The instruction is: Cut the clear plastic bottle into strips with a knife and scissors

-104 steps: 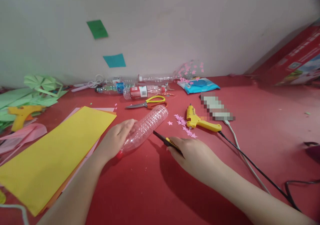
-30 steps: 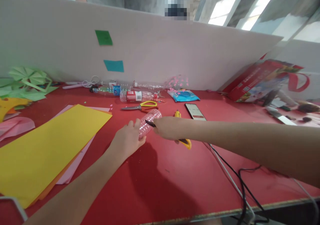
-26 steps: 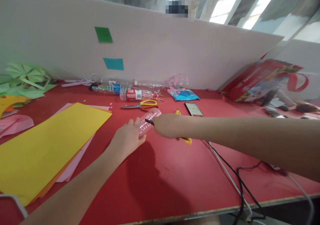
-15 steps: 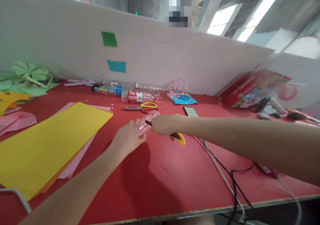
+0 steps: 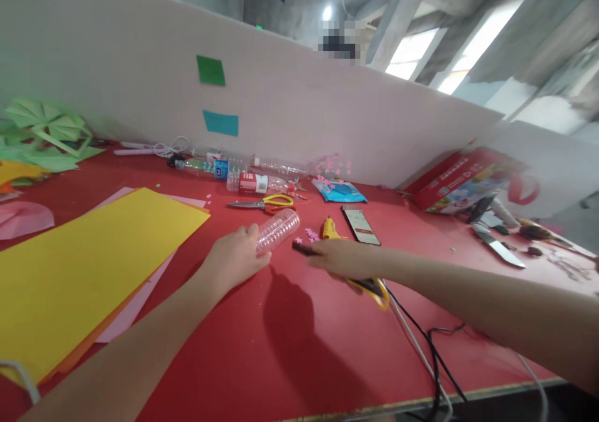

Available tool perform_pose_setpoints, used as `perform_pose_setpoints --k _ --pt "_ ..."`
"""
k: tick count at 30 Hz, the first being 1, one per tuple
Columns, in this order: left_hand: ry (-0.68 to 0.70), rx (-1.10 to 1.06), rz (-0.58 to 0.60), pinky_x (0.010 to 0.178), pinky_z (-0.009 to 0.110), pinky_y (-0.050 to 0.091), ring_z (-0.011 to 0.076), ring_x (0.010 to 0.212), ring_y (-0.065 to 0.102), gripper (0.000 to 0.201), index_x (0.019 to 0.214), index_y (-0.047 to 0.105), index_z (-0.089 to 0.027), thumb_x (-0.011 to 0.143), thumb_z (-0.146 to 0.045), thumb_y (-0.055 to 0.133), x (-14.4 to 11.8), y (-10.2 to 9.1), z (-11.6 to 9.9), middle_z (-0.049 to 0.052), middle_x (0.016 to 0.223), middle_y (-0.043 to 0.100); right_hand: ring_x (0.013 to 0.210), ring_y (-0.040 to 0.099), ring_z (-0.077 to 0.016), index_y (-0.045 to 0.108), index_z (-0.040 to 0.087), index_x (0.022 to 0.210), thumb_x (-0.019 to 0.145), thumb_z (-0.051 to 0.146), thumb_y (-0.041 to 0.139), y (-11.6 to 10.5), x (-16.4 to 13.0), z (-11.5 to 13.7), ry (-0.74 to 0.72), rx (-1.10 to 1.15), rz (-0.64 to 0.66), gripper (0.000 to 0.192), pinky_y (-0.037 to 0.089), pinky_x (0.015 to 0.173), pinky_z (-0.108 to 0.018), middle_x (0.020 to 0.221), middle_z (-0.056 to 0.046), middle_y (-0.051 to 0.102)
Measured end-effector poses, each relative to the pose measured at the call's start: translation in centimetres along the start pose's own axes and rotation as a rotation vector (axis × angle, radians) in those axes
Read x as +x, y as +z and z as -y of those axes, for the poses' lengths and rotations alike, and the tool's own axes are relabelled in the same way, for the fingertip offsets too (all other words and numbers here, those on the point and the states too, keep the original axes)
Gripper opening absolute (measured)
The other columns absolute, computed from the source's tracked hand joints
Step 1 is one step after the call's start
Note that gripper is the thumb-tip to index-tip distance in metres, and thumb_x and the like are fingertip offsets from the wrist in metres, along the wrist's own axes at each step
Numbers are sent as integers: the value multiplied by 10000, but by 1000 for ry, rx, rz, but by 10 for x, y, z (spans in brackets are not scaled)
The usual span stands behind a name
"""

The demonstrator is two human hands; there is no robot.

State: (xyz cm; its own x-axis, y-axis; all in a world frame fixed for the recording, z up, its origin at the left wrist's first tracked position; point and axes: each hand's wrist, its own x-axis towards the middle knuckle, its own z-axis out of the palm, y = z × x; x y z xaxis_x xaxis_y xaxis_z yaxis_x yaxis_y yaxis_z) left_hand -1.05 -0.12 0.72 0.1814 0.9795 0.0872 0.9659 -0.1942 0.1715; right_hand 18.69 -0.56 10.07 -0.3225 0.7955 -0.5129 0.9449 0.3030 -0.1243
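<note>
A clear ribbed plastic bottle [image 5: 279,229] lies on its side on the red table [image 5: 304,347]. My left hand [image 5: 233,259] grips its near end and pins it down. My right hand [image 5: 344,259] holds a yellow-and-black utility knife [image 5: 374,286]; the dark blade tip [image 5: 302,248] points left and sits a short way right of the bottle, apart from it.
A big yellow paper sheet [image 5: 79,266] over pink sheets lies at the left. Scissors [image 5: 264,203], several bottles [image 5: 243,178], a yellow glue gun [image 5: 329,227], a phone [image 5: 360,225], pink star cut-outs and a blue pack lie behind. Cables [image 5: 430,347] run off the front edge. A red box [image 5: 456,178] leans at the right.
My right hand has drawn the knife back from the bottle, to the right and toward me. The left hand stays on the bottle. The view has tilted up and swung.
</note>
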Motion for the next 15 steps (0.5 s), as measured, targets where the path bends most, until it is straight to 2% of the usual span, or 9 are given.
perform_pose_setpoints --k 3,7,12,15 --pt "-6 3 -4 714 355 487 303 918 655 465 1186 487 -125 841 -433 444 -2 1 -2 170 1054 634 323 496 -94 534 182 1025 949 279 307 -10 12 8 -14 36 -51 258 381 417 -224 663 5 624" --pt "-16 -1 4 724 366 487 308 938 648 485 1223 472 -117 843 -417 436 -2 1 -4 185 1102 613 303 471 -93 539 152 1008 948 262 300 -14 26 24 -28 -39 -79 269 358 436 -226 618 4 607" --pt "-12 26 -6 689 352 486 294 888 653 461 1195 492 -119 840 -408 435 -2 0 -5 171 1050 621 304 480 -105 557 135 1044 958 253 284 -11 26 29 -15 -95 -58 309 364 449 -223 571 -9 617" --pt "-9 29 -9 691 348 486 289 886 653 472 1210 486 -105 848 -402 424 -2 0 -6 179 1062 620 325 500 -97 554 121 1105 964 248 283 -12 25 29 -27 -145 -66 330 369 461 -223 690 -52 678"
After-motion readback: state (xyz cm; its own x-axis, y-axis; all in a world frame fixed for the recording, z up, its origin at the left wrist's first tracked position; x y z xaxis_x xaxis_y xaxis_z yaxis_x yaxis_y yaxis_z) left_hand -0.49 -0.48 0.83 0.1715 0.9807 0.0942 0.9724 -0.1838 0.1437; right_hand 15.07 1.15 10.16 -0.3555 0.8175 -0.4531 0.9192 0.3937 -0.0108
